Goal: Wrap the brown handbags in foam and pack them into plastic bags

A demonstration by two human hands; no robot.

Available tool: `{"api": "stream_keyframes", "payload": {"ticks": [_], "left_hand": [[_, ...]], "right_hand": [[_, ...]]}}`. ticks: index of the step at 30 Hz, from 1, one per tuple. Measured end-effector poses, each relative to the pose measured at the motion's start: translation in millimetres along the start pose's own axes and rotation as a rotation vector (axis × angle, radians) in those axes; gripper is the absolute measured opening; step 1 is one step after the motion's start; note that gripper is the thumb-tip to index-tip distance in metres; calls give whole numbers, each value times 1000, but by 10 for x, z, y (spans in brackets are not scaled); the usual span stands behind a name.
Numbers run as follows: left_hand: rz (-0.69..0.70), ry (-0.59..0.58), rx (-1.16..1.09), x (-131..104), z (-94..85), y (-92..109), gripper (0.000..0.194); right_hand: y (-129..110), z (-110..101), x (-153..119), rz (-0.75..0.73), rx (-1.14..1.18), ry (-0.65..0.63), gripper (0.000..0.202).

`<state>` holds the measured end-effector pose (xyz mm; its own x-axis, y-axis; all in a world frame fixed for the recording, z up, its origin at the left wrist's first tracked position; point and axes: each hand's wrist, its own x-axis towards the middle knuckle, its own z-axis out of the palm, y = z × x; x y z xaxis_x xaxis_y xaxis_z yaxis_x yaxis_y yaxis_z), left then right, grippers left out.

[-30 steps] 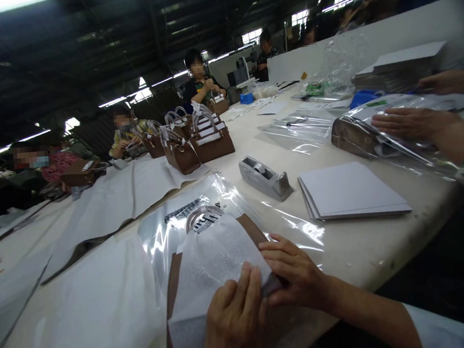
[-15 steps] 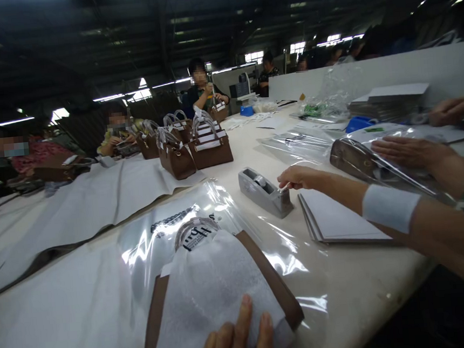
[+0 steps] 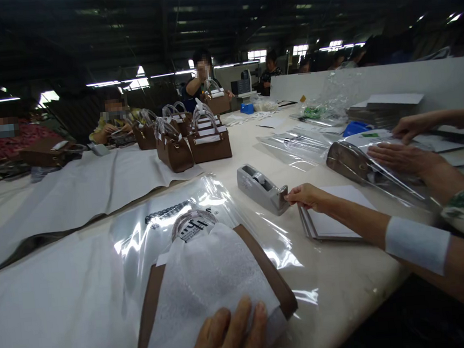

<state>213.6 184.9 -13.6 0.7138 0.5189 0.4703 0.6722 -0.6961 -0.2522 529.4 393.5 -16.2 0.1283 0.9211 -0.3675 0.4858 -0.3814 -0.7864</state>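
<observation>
The bag [image 3: 270, 271] lay on the table [image 3: 342, 278] under thin paper [image 3: 212, 276], with the left hand [image 3: 230, 339] open on top. The right hand [image 3: 310, 196] pinched at the tape holder's [image 3: 258, 187] tip. A hard tug might have tipped the holder.

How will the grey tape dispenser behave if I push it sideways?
The tape dispenser will probably slide before tipping, as it sits low and long on the table. Its blocky, straight-sided body looks stiff, so it likely won't flex. It may be heavy, but weight isn't visible.
</observation>
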Motion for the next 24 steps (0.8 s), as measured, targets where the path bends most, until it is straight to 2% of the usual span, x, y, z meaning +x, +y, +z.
{"api": "stream_keyframes", "payload": {"ticks": [4, 8, 9, 11, 14, 16, 19, 24], "left_hand": [[-7, -16, -62, 23, -79, -10, 32], [-59, 5, -113, 24, -125, 43, 28], [-66, 4, -123, 22, -127, 53, 29], [-81, 10, -138, 20, -124, 66, 29], [-107, 62, -150, 23, -115, 76, 26], [-122, 98, -153, 20, -112, 86, 25], [-110, 51, -136, 5, -108, 104, 27], [-106, -166, -200, 15, -112, 97, 34]], "right_hand": [[65, 120, -119, 3, 47, 73, 25], [-68, 117, -559, -57, 166, 72, 23], [-124, 135, -737, -72, 199, 35, 23], [-245, 224, -1151, -71, 276, -117, 27], [-387, 474, -1759, 36, 430, -470, 29], [-418, 659, -2030, 134, 476, -569, 28], [-386, 863, -2177, 225, 493, -558, 27], [-357, 968, -2185, 243, 435, -491, 24]]}}
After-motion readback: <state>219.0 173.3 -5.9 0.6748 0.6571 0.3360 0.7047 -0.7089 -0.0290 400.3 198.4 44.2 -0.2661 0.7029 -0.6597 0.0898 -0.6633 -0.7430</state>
